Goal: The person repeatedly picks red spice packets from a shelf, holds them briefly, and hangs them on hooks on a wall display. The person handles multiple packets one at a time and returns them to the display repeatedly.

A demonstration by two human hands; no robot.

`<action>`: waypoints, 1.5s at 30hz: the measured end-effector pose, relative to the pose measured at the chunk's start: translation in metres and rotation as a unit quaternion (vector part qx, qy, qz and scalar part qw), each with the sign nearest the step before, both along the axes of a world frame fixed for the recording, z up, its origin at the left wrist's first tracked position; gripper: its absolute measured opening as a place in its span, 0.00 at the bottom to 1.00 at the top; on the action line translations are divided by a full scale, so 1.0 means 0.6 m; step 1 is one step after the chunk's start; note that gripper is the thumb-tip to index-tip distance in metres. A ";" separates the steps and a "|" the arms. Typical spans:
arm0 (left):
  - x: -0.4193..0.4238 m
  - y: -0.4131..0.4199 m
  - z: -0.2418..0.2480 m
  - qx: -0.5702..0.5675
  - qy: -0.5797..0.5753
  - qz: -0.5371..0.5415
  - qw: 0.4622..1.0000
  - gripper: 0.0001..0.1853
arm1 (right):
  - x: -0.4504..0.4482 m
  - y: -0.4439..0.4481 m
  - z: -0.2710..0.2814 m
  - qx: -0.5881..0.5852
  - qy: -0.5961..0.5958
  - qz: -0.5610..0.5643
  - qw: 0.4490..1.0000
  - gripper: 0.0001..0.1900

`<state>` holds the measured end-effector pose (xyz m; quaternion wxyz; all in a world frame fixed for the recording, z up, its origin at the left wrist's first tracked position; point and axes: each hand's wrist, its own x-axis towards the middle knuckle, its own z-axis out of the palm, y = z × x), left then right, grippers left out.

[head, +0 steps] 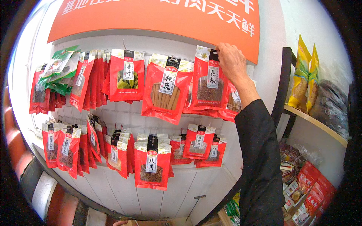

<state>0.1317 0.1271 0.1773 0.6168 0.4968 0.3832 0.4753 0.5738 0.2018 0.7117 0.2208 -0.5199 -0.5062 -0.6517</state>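
My right hand (232, 60) reaches up to the upper row and grips the top corner of a red spice packet (209, 89), beside its black hang tab. A clear window in that packet shows small brown grains. Directly left hangs a packet of cinnamon bark sticks (165, 94), and beyond it a packet of green-brown dried leaves (127, 82). Another red packet (233, 97) is partly hidden behind my right wrist. At the bottom edge only a sliver of my left hand (120, 223) shows, close to a cardboard box (147, 223); its grip is cut off from view.
A lower row holds more red packets, including one of star anise (152, 169). Green-and-white bags (60, 69) hang upper left. An orange sign (152, 19) spans above. At right, a wooden shelf (316, 121) bears yellow bags (302, 79); red pouches (308, 186) lie below.
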 end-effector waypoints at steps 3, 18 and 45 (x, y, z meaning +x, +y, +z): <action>0.003 0.002 0.003 -0.018 -0.002 -0.005 1.000 0.18 | 0.005 0.003 0.004 -0.004 0.006 -0.012 1.000 0.07; -0.003 0.014 0.000 -0.015 -0.005 0.005 1.000 0.16 | 0.022 0.023 0.014 -0.067 0.112 -0.014 0.991 0.10; -0.009 0.020 -0.052 -0.011 0.016 -0.021 1.000 0.14 | 0.046 0.073 -0.137 -0.079 0.114 0.060 0.988 0.16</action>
